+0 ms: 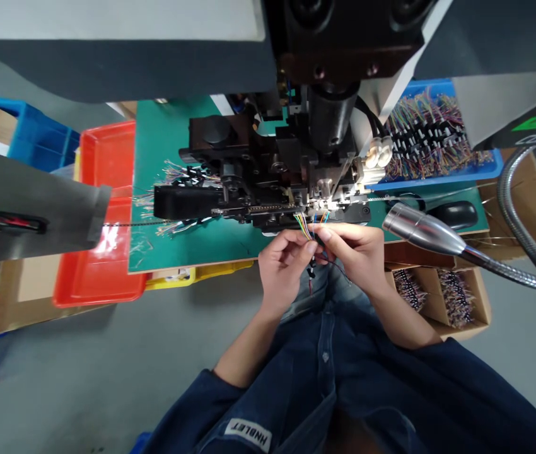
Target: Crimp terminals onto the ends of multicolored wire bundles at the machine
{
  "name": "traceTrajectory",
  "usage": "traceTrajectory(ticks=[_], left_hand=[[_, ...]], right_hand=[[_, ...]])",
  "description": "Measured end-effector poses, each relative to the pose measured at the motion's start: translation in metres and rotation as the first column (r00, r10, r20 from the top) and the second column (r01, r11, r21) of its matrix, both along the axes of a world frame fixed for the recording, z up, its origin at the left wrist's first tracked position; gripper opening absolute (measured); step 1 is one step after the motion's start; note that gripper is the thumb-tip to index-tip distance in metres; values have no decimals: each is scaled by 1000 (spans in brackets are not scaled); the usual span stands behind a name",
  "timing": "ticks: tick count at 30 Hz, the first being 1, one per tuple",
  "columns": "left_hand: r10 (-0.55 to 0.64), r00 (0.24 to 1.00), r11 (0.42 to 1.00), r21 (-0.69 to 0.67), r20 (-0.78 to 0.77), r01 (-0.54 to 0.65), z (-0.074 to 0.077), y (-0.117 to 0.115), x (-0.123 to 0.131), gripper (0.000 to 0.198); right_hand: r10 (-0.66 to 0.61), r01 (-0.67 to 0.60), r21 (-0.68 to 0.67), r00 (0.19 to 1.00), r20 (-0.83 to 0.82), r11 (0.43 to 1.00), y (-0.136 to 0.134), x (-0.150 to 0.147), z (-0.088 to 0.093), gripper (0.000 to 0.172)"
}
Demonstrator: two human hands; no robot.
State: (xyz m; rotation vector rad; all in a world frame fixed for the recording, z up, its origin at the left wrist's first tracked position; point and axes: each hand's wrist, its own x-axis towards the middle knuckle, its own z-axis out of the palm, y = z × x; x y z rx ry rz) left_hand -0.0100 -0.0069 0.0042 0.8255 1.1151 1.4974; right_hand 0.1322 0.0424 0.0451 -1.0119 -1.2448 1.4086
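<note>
Both hands meet just in front of the crimping machine [277, 202], over the front edge of the green table. My left hand [287, 261] is closed, its thumb and fingers pinching a small wire harness [311, 271]. From the other side my right hand [355, 252] pinches the same bundle, thumb and forefinger together. Thin coloured wires [303, 226], yellow, white, blue and orange among them, fan out from the fingertips toward the lit crimping spot. The black middle and a dark tail of the harness hang below the hands. Whether any wire end is inside the machine is too small to tell.
On the green mat [192, 249] at left lies a pile of harnesses [173, 195]. Red trays [102, 252] stand beside it. A blue bin [438, 180] full of harnesses is at right, with a flexible lamp [424, 228], a black mouse [452, 215] and a cardboard box [466, 321].
</note>
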Motion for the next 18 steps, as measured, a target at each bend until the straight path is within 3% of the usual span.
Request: traceTrajectory(ticks=[8, 14, 18], left_hand=[[85, 995, 996, 12, -45, -85, -2, 3, 4, 20], [93, 986, 994, 67, -141, -84, 2, 6, -1, 22], [94, 984, 994, 70, -153, -84, 4, 9, -4, 20]], right_hand=[[-3, 1, -34, 999, -42, 999, 6, -4, 3, 22], [2, -4, 28, 998, 56, 1000, 5, -2, 4, 18], [4, -4, -2, 1000, 23, 1000, 8, -2, 4, 24]])
